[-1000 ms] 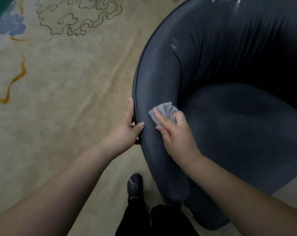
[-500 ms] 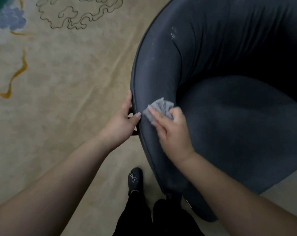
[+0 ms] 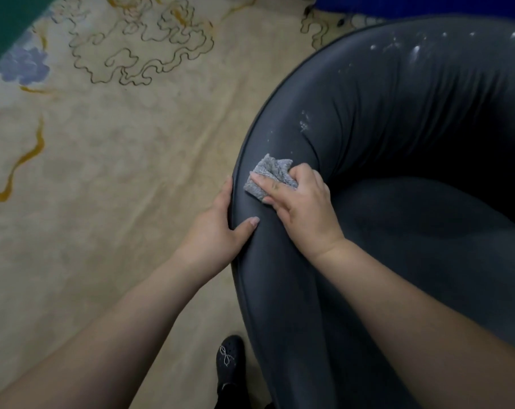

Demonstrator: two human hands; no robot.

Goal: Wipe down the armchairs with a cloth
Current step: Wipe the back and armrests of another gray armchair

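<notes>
Since 1 second ago our right hand (image 3: 305,212) has slid the soft, light grey microfibre cloth (image 3: 269,180) farther up the dark armchair's (image 3: 412,231) left arm, fingers pinching it from above, while our left hand (image 3: 221,228) clasps the rim.

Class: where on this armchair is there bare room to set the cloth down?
The dark seat cushion, bordered by the curved backrest, lies bare. The armrest rim is crowded: left hand, right hand and grey fluffy cloth.
</notes>
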